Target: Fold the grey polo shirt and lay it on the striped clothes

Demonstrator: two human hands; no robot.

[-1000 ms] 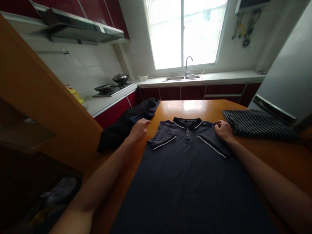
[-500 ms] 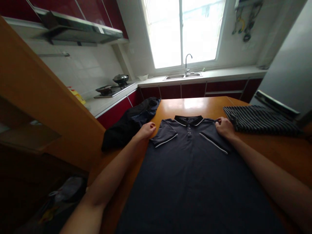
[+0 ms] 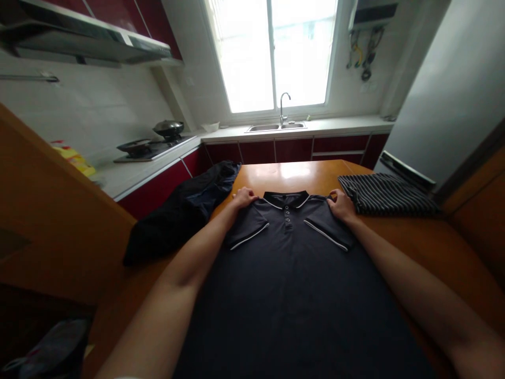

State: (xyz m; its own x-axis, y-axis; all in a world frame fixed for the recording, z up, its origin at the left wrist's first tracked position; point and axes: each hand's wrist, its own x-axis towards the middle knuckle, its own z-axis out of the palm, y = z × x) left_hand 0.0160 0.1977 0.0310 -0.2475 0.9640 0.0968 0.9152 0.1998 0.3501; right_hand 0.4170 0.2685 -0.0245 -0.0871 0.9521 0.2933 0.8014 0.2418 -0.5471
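Observation:
A dark grey polo shirt point(image 3: 284, 284) lies spread front side up, its black collar point(image 3: 286, 198) at the far end. Both short sleeves are laid inward over the body, their white-edged cuffs slanting across the chest. My left hand point(image 3: 245, 197) is closed at the shirt's left shoulder, fingertips pinching the cloth's edge. At the opposite shoulder my right hand point(image 3: 342, 206) pinches the fabric between thumb and fingers. The shirt's lower hem runs out of view at the bottom.
The shirt rests on a wooden table point(image 3: 315, 168). Dark crumpled clothes point(image 3: 177, 210) lie to the left, and a striped black garment point(image 3: 390, 195) lies folded to the right. Beyond are a counter with a sink point(image 3: 264, 128), a stove point(image 3: 158, 150) and a refrigerator point(image 3: 445, 105).
My left hand has moved from beside the left sleeve up and inward to the shirt's shoulder and taken hold there. My right hand stays at its shoulder. The camera view has turned right.

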